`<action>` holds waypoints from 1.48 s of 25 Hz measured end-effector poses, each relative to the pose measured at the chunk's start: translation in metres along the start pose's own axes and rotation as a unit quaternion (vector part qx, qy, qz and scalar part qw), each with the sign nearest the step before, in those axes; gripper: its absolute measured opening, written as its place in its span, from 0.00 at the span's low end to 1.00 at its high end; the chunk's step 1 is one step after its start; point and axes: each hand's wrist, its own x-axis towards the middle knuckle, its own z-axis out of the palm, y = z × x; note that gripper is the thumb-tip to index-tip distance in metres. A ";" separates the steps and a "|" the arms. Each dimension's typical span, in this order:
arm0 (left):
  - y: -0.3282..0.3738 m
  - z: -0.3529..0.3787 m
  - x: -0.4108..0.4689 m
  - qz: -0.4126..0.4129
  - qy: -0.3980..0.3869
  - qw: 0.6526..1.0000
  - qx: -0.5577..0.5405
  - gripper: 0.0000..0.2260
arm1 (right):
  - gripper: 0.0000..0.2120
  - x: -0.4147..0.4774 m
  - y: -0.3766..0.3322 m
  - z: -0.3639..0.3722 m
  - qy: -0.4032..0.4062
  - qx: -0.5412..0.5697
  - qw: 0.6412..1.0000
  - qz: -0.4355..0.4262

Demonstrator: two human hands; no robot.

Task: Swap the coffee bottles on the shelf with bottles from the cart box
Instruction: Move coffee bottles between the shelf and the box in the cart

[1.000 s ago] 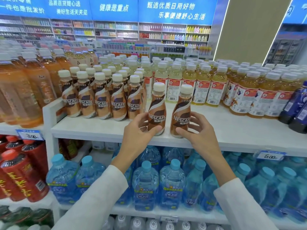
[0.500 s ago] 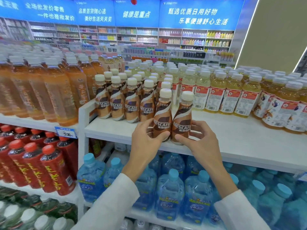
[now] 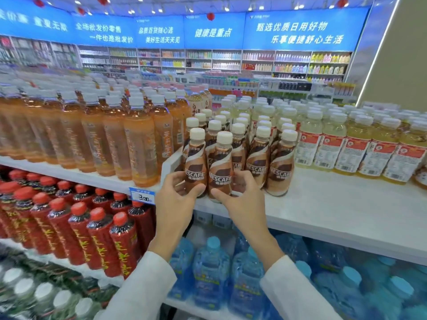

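Observation:
Several brown Nescafe coffee bottles with cream caps stand grouped on the white shelf (image 3: 335, 204). My left hand (image 3: 175, 195) grips the front-left coffee bottle (image 3: 195, 162) low on its body. My right hand (image 3: 240, 199) grips the coffee bottle beside it (image 3: 220, 165) at its base. Both held bottles are upright at the shelf's front edge. Two more coffee bottles (image 3: 280, 165) stand just right of my hands. The cart box is out of view.
Tall orange tea bottles (image 3: 138, 144) fill the shelf to the left, pale yellow drink bottles (image 3: 351, 146) to the right. Red-capped bottles (image 3: 99, 236) and blue water jugs (image 3: 212, 269) sit on lower shelves. A 3.00 price tag (image 3: 142, 196) hangs left of my hands.
The view has swung right and upward, so the coffee group now sits at centre. Both hands, each holding a bottle, have shifted the pair leftward past the other coffee bottles.

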 end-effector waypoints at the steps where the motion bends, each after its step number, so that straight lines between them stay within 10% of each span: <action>1: -0.003 -0.002 0.003 0.010 0.017 1.000 0.011 0.21 | 0.24 0.001 -0.001 0.008 0.004 -0.003 1.000 -0.006; 31: -0.022 -0.006 0.007 0.059 0.062 0.991 0.103 0.18 | 0.34 0.002 -0.002 0.046 -0.006 -0.045 0.999 0.017; 37: -0.025 -0.046 -0.059 0.016 0.040 0.991 0.128 0.16 | 0.15 -0.073 0.000 0.025 -0.073 -0.035 0.997 -0.008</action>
